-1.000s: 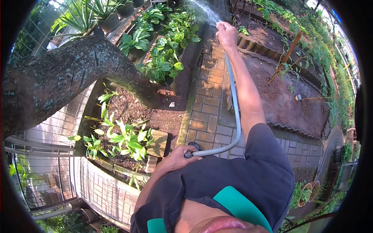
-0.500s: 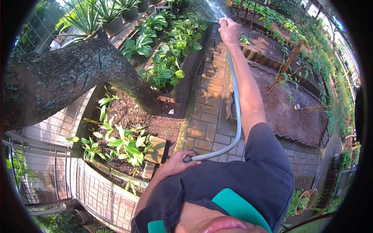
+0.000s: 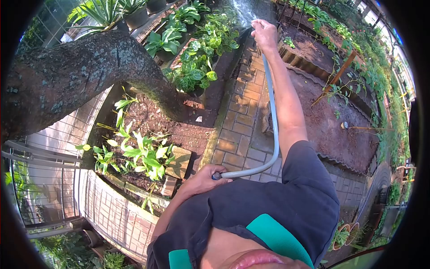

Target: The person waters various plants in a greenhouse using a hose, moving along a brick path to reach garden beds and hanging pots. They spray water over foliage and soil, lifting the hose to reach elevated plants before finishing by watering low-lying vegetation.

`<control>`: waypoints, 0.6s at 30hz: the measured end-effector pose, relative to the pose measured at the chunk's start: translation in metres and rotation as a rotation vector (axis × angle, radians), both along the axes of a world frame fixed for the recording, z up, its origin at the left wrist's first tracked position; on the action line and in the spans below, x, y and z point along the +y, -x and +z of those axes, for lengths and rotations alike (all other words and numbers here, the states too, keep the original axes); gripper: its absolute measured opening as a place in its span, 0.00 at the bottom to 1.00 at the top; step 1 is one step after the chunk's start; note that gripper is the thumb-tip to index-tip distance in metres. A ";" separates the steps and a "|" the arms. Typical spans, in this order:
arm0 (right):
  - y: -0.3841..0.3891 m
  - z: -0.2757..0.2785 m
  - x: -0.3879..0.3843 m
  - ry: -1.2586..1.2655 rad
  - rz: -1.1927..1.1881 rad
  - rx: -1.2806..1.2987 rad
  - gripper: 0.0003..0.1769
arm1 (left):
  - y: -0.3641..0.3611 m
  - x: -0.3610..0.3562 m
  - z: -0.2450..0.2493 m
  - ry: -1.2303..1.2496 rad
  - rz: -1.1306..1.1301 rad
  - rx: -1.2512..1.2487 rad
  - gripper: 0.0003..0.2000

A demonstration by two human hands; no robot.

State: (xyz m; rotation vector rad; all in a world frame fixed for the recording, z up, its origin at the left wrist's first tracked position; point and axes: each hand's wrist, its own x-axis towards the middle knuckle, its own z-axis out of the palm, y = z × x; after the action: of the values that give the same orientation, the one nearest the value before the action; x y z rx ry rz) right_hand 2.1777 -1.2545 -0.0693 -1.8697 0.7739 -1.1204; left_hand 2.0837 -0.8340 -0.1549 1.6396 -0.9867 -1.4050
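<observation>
A grey-blue garden hose [image 3: 274, 134] curves from near my body up along my outstretched right arm. My right hand [image 3: 265, 36] is closed around its far end, where a spray of water [image 3: 245, 14] fans out over the path and plants. Close to my waist, my left hand [image 3: 205, 180] grips the hose's lower stretch, beside a dark fitting [image 3: 217, 175]. Which part of the hose runs on past the left hand is hidden.
A thick tree trunk [image 3: 85, 74] leans in from the left. Potted leafy plants [image 3: 195, 76] line the brick path [image 3: 237, 134]. Soil beds with corrugated edging [image 3: 295, 60] lie to the right, with a wooden stake [image 3: 340, 71]. A wire fence [image 3: 45, 193] stands at left.
The view has shifted slightly, and the spray now looks broader and falls a little further left. Both hands keep their hold on the hose.
</observation>
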 end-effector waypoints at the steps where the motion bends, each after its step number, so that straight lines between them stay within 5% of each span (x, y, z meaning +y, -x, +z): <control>1: -0.002 -0.005 0.007 -0.020 0.048 0.030 0.11 | 0.001 0.002 -0.006 0.041 0.003 -0.010 0.14; 18: -0.050 -0.070 0.111 -0.160 0.418 0.096 0.10 | 0.006 0.009 -0.007 0.093 0.057 -0.014 0.14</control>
State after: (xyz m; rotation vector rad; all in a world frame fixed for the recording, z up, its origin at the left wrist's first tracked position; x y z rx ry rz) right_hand 2.2280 -1.1431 -0.1393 -1.8474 0.4761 -0.6910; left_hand 2.0781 -0.8246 -0.1622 1.5993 -0.9908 -1.2924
